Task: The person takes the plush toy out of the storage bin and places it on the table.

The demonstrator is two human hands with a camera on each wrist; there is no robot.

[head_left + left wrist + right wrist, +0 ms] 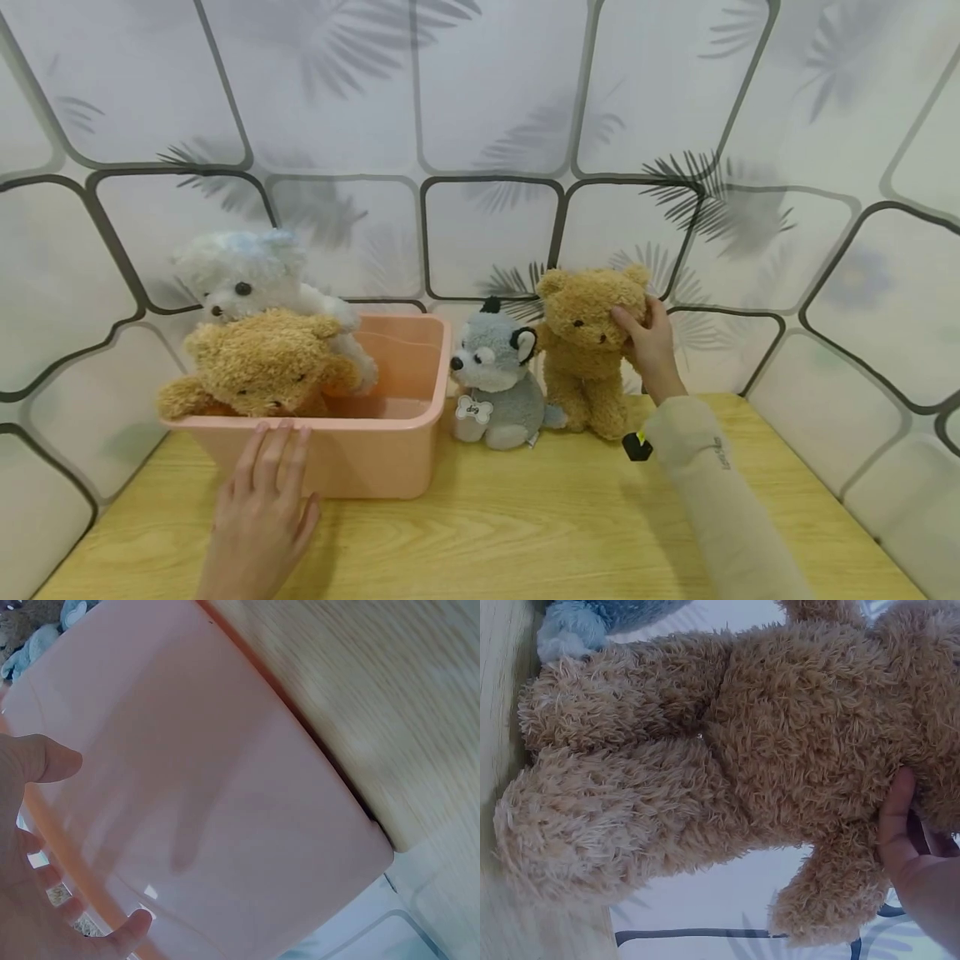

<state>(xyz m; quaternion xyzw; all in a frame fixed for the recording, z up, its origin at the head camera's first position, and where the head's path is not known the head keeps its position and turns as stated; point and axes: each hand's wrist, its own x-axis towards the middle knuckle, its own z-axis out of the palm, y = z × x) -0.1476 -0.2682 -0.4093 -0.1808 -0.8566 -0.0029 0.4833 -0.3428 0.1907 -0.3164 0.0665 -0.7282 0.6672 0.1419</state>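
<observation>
My right hand [651, 348] grips a tan teddy bear [585, 367] at the side of its head, thumb on the front of the face. In the right wrist view the bear's legs [607, 817] reach down to the wooden surface, and the thumb presses into the plush by its neck. My left hand [258, 508] rests its straight fingertips on the front rim of a pink plastic bin [375, 458]. Inside that bin a second tan teddy bear [262, 362] leans over the rim, a white plush dog [247, 275] behind it.
A grey husky plush [498, 392] with a bone-shaped tag [474, 410] sits between the bin and the held bear. Everything stands on a light wooden tabletop [510, 533]. Patterned wall covering [495, 242] with leaf prints rises behind and at both sides.
</observation>
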